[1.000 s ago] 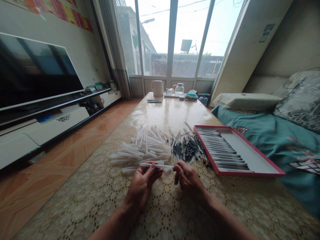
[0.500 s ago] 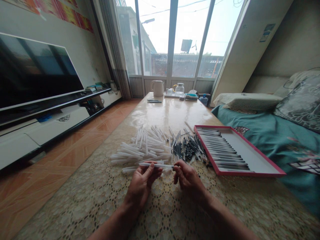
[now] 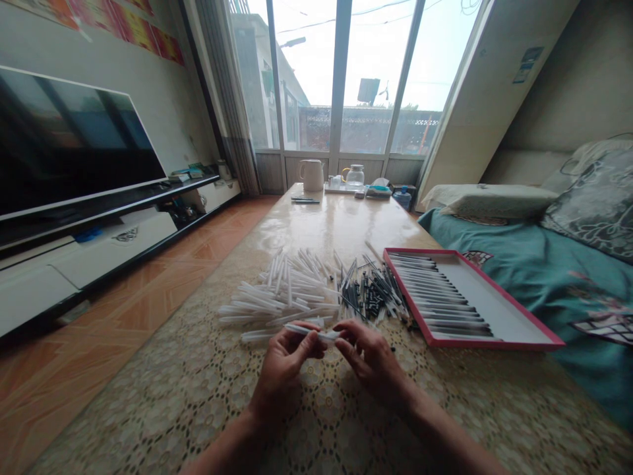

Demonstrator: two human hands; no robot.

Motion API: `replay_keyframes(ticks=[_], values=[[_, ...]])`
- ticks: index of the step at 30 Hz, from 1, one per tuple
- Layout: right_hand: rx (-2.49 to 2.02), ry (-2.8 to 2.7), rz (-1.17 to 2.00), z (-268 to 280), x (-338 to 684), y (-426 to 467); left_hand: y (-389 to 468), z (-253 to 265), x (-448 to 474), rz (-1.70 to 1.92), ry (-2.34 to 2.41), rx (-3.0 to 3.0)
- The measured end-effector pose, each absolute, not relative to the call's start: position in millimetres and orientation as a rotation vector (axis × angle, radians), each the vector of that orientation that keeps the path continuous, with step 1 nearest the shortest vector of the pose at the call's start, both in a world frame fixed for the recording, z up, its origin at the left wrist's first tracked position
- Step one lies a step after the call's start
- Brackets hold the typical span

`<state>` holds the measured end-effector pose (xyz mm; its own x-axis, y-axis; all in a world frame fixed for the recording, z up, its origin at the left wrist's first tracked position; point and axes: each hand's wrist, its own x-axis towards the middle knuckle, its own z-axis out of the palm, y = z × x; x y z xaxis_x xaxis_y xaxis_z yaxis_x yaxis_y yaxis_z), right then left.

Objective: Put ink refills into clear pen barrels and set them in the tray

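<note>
A slim white pen (image 3: 301, 329) lies across my left hand (image 3: 285, 363), pinched between thumb and fingers. At the pen's right end, the fingertips of my right hand (image 3: 368, 353) are closed on its tip, which they partly cover. Just beyond my left hand spreads a loose pile of white pen barrels (image 3: 277, 297). Dark pen parts (image 3: 373, 293), some thin like refills and some short like caps, are heaped beyond my right hand. To the right, a shallow red-rimmed box (image 3: 525, 308) holds a row of pens (image 3: 438, 290) along its left side.
The table (image 3: 326, 415) has a flower-patterned cover. At its far end stand a beige jug (image 3: 312, 176), a glass pitcher (image 3: 355, 177), a tissue pack (image 3: 378, 190) and a few pens (image 3: 305, 200). A sofa (image 3: 504, 257) borders the right side; a TV cabinet (image 3: 113, 244) is on the left.
The pen has tilted, its right end now lower and slightly nearer to me. My right hand has shifted left along it, bringing my hands closer together.
</note>
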<state>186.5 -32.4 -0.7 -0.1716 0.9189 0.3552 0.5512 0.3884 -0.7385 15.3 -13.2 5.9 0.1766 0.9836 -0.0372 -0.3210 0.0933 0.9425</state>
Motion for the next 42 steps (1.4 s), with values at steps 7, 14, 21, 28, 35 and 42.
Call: replay_keyframes(ticks=[7, 14, 21, 28, 35, 42], values=[[-1.335, -1.753, 0.422, 2.2, 189.6, -32.7, -13.4, 3.3, 9.4, 1.3, 1.144, 1.572], [-1.4, -1.661, 0.403, 0.7, 191.1, -31.5, -12.2, -7.0, 7.6, 1.054, 1.25, 2.072], [-1.412, -1.62, 0.488, -1.0, 189.3, -33.0, -14.5, -2.5, 8.8, 1.152, 1.242, 1.985], [-1.38, -1.685, 0.514, 2.8, 185.6, -38.0, -8.1, 4.0, 8.0, 1.414, 1.095, 1.204], [-1.422, -1.847, 0.332, 6.4, 185.6, -44.4, -0.7, 6.0, 0.9, 1.371, 0.999, 0.799], [-1.45, -1.942, 0.258, 8.9, 185.8, -43.6, 0.0, 0.5, 2.6, 1.349, 1.0, 0.769]])
